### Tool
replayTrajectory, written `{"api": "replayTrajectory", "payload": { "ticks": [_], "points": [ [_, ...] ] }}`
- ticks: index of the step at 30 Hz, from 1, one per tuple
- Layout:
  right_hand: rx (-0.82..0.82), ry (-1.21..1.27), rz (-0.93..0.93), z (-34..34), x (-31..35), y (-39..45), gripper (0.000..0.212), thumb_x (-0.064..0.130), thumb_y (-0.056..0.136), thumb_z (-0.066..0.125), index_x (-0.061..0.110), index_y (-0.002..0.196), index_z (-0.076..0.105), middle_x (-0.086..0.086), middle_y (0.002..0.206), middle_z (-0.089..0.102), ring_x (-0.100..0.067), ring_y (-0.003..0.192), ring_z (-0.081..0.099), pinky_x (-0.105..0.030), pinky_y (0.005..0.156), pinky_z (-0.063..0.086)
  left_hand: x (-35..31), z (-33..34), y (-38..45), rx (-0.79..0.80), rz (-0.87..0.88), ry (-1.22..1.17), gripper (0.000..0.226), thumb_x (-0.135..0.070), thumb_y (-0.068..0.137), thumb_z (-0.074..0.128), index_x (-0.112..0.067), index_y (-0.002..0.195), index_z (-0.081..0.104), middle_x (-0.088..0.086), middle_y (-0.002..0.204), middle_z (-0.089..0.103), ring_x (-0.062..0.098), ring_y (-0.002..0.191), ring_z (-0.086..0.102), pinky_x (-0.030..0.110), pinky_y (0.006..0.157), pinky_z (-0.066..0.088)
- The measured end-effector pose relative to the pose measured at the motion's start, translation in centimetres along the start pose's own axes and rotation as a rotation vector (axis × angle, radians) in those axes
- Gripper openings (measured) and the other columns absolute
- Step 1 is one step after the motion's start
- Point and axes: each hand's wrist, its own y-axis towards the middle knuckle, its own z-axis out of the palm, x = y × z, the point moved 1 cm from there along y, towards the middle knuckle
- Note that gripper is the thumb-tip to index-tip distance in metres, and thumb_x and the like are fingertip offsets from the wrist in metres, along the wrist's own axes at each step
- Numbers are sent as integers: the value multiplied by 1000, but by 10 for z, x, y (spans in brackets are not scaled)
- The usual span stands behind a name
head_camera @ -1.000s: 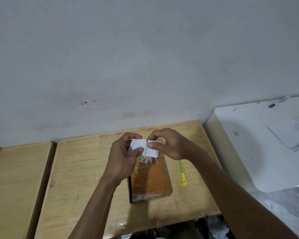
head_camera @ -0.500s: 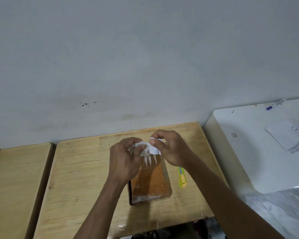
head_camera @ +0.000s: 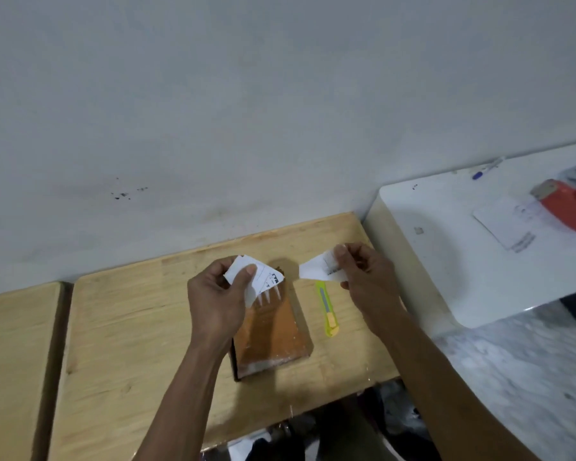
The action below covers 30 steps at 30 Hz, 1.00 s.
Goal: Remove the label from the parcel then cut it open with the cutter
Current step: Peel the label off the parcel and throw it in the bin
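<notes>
A brown taped parcel [head_camera: 271, 331] lies flat on the wooden table [head_camera: 120, 327]. The white label is torn in two. My left hand [head_camera: 218, 301] pinches one label piece [head_camera: 263, 276] just above the parcel's far end. My right hand [head_camera: 366, 277] pinches the other label piece [head_camera: 320, 269] to the right, above the cutter. White shreds of label still stick to the parcel's far end. The yellow-green cutter [head_camera: 326, 307] lies on the table just right of the parcel, touched by neither hand.
A second wooden table [head_camera: 10, 354] adjoins on the left. At the right stands a white surface [head_camera: 446, 247] with a paper sheet [head_camera: 509, 224], an orange-red object [head_camera: 569, 207] and a blue-capped pen [head_camera: 486, 168]. A grey wall rises behind. Dark clutter lies under the table's near edge.
The label has torn apart: both hands held it together over the parcel's far end, and now my right hand has pulled its piece away to the right.
</notes>
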Motion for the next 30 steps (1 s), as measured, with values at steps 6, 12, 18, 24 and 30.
{"api": "replayTrajectory", "payload": {
  "ticks": [6, 12, 18, 24, 30],
  "points": [
    [-222, -39, -4, -62, -18, -24, 12, 27, 90, 70, 29, 79, 72, 16, 70, 73, 2, 63, 63, -27, 59, 55, 17, 54, -25, 143, 19, 167, 10, -18, 85, 78, -27, 83, 75, -6, 76, 77, 21, 73, 74, 45, 63, 59],
    [-444, 24, 106, -169, -52, -68, 7, 23, 86, 75, 28, 82, 75, 8, 74, 76, -9, 69, 72, -23, 57, 59, 31, 142, -77, 385, 76, 303, 17, -11, 85, 77, -27, 84, 71, -7, 73, 76, 14, 68, 72, 34, 61, 56],
    [-671, -27, 184, -295, -101, -127, 7, 25, 83, 79, 18, 85, 78, 4, 74, 76, -8, 63, 72, -16, 59, 56, 66, 238, -172, 530, 111, 429, 17, -11, 82, 80, -26, 82, 71, -6, 76, 75, 18, 71, 70, 33, 67, 55],
    [-716, -254, 262, -374, -163, -166, 16, 24, 91, 69, 8, 90, 75, -5, 83, 73, -20, 76, 69, -33, 75, 56, 119, 303, -254, 550, 109, 577, 14, -15, 83, 79, -20, 95, 73, -8, 79, 70, 12, 72, 66, 22, 65, 46],
    [-753, -366, 405, -385, -234, -168, 25, 28, 93, 66, 9, 78, 68, -13, 91, 65, -30, 94, 60, -35, 74, 46, 177, 339, -289, 595, 122, 678, 19, -13, 86, 73, -25, 79, 61, -15, 64, 56, 1, 59, 53, 24, 54, 37]
  ]
}}
